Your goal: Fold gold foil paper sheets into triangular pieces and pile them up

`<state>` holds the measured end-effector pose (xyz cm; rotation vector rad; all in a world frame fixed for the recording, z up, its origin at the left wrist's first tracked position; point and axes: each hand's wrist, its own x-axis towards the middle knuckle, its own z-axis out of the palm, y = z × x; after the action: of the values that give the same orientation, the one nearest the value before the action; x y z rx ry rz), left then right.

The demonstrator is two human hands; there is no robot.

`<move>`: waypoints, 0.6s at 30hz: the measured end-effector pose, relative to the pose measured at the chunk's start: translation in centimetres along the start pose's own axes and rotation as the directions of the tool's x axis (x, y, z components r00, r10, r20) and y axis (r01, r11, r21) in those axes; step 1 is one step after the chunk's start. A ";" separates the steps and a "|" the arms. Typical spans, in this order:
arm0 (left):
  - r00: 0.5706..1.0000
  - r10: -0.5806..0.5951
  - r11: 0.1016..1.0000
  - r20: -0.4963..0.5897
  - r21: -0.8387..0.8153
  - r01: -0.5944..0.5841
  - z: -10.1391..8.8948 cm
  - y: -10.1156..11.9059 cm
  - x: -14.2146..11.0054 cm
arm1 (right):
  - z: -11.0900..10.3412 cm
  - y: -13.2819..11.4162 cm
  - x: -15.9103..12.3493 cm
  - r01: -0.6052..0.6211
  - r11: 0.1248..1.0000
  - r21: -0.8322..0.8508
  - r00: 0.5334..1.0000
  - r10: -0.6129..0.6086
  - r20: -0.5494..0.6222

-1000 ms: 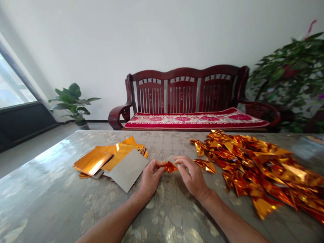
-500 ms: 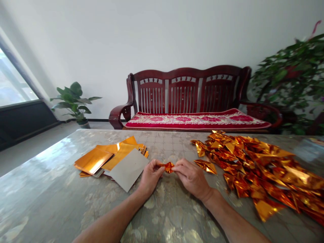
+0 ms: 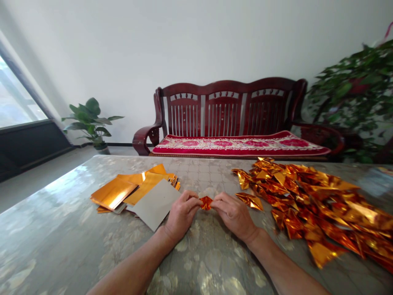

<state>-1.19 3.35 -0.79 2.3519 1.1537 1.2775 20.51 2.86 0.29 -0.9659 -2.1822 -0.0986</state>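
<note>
Between my two hands is a small folded piece of orange-gold foil paper (image 3: 206, 203), held just above the table. My left hand (image 3: 183, 211) pinches its left end, and my right hand (image 3: 232, 215) pinches its right end. Both hands are closed, with the fingertips covering the ends of the foil. To the left lies a stack of flat gold foil sheets (image 3: 115, 191), with a sheet showing its grey back (image 3: 155, 205) on top, close to my left hand. Just beyond my right hand lies one folded foil piece (image 3: 250, 200).
A large heap of folded foil pieces (image 3: 310, 205) covers the right of the patterned table (image 3: 76, 246). Behind the table stands a dark red wooden bench (image 3: 222, 110) with a red and white cover. Potted plants (image 3: 92, 121) stand at both sides.
My left hand has shifted slightly right and changed its grip on the foil's left end. The foil's visible middle now looks shorter. My right hand keeps its pinch.
</note>
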 end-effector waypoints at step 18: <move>0.990 -0.084 0.994 0.114 0.073 0.076 0.1 0.4 0.0 | 0.4 -0.2 -0.1 -0.088 0.996 0.007 0.994 0.088 0.069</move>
<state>-0.94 3.12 -0.62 2.3668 1.2597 1.0754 20.15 2.81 -0.04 -1.0724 -2.1961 -0.0130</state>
